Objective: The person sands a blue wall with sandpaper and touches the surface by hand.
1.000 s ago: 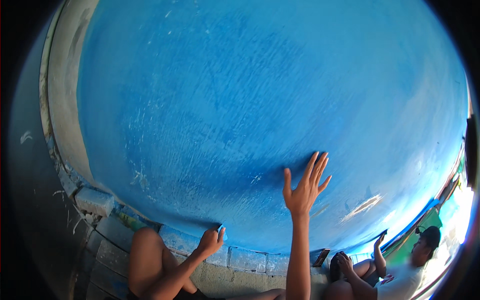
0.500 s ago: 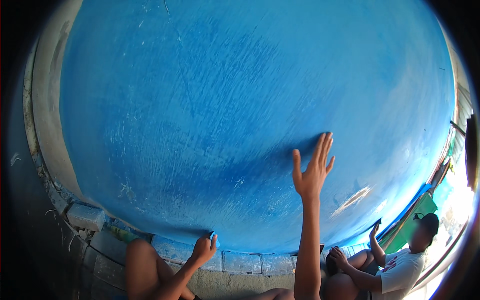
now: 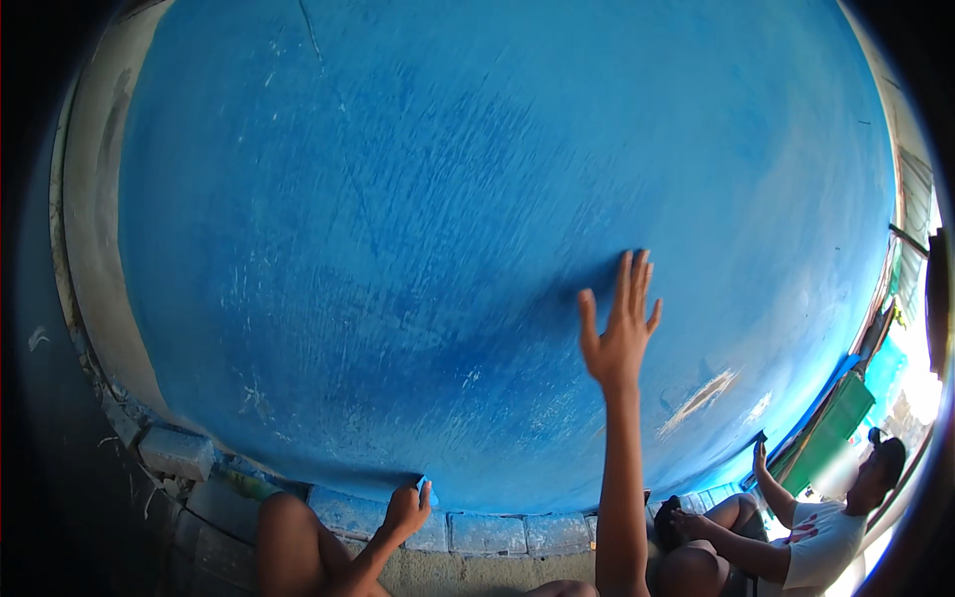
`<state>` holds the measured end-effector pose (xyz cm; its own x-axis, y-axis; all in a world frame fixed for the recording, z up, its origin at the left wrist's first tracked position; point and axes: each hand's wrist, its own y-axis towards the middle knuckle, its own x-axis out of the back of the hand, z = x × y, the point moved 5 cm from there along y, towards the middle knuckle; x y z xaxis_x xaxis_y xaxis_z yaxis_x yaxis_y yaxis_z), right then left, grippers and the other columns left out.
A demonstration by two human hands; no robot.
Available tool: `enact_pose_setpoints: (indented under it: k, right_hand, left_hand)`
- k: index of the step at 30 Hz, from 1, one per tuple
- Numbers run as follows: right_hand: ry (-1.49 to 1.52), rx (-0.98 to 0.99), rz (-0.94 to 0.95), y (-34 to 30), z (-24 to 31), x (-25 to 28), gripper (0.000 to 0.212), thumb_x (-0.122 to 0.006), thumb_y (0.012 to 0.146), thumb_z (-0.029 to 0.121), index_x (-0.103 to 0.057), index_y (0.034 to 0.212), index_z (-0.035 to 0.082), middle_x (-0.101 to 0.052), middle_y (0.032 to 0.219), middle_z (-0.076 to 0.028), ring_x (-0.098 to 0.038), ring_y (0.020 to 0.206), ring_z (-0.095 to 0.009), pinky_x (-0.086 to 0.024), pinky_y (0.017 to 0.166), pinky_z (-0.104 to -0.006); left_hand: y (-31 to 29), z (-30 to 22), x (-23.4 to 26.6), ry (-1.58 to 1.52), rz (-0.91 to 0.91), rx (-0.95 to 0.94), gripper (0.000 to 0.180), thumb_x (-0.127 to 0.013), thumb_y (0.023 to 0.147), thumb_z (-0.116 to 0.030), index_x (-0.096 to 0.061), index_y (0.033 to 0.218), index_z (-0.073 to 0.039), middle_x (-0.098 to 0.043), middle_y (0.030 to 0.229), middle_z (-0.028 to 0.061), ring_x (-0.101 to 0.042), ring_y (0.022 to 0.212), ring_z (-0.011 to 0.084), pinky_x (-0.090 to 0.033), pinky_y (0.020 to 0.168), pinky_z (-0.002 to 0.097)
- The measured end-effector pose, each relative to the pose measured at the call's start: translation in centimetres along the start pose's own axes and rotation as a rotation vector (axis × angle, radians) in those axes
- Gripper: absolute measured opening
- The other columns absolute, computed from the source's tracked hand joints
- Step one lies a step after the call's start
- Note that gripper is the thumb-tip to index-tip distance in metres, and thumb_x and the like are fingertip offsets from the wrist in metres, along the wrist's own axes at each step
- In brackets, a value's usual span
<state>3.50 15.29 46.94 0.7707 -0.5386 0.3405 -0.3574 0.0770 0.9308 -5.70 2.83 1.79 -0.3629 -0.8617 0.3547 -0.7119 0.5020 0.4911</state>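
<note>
A small blue piece [image 3: 425, 487] sits by the blue wall's [image 3: 448, 219] lower edge, clamped in the left hand [image 3: 405, 513], near the block row [image 3: 486, 534]. The right hand [image 3: 619, 343] spreads its fingers apart, wide open wall above.

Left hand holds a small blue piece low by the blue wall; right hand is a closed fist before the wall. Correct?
No: the head view shows the right hand open, fingers extended. The left hand does hold the small blue piece low by the blue wall.

Outdoor spot: blue wall [image 3: 477, 199], concrete blocks [image 3: 485, 533], bright daylight [image 3: 923, 393].
</note>
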Motion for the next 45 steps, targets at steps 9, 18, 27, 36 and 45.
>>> enact_pose_setpoints:
  k: [9,18,27,36,45]
  right_hand:
    - [0.116,0.227,0.218,-12.0,6.4,-3.8,0.083,-0.057,0.090,0.053,-0.029,0.150,0.002,-0.025,0.156,-0.021,-0.021,0.147,-0.034,-0.001,0.114,-0.0600]
    - [0.181,0.170,0.183,-13.3,3.5,-4.6,0.067,-0.062,0.090,0.042,-0.038,0.149,0.019,-0.024,0.156,-0.021,-0.018,0.147,-0.037,0.001,0.113,-0.0641]
    - [0.142,0.147,0.244,-16.1,1.6,-6.0,0.064,-0.055,0.092,0.046,-0.040,0.148,0.018,-0.021,0.157,-0.022,-0.015,0.147,-0.037,0.005,0.113,-0.0627]
    - [0.209,0.040,0.377,-20.7,2.1,-5.7,0.066,-0.053,0.094,0.044,-0.033,0.151,0.018,-0.013,0.159,-0.022,-0.008,0.148,-0.039,0.000,0.113,-0.0642]
    - [0.060,-0.655,1.143,-45.5,0.7,-5.7,0.099,-0.054,0.087,0.061,-0.007,0.154,0.005,-0.001,0.156,-0.033,-0.004,0.144,-0.052,-0.013,0.106,-0.0726]
  left_hand:
    - [-0.2,1.0,-2.3,0.060,0.211,0.053,0.055,-0.044,0.101,-0.026,-0.051,0.057,0.005,-0.052,0.054,0.0274,-0.054,0.052,0.0460,-0.041,0.051,0.0508]
    - [0.3,-0.5,-0.8,0.041,0.000,-0.037,0.040,-0.044,0.101,-0.023,-0.056,0.075,0.005,-0.057,0.066,0.0272,-0.056,0.061,0.0459,-0.044,0.058,0.0509]
    - [1.4,-2.5,0.6,-0.057,-0.095,-0.031,0.038,-0.046,0.101,-0.023,-0.056,0.077,0.005,-0.058,0.069,0.0281,-0.056,0.062,0.0466,-0.044,0.056,0.0508]
    - [1.2,-0.9,-0.3,0.013,0.035,0.035,0.036,-0.045,0.101,-0.022,-0.056,0.080,0.005,-0.057,0.069,0.0269,-0.056,0.064,0.0453,-0.044,0.059,0.0499]
    - [-0.4,1.1,-1.6,0.061,0.175,0.103,0.032,-0.043,0.102,-0.021,-0.056,0.086,0.004,-0.057,0.074,0.0267,-0.056,0.068,0.0455,-0.044,0.062,0.0496]
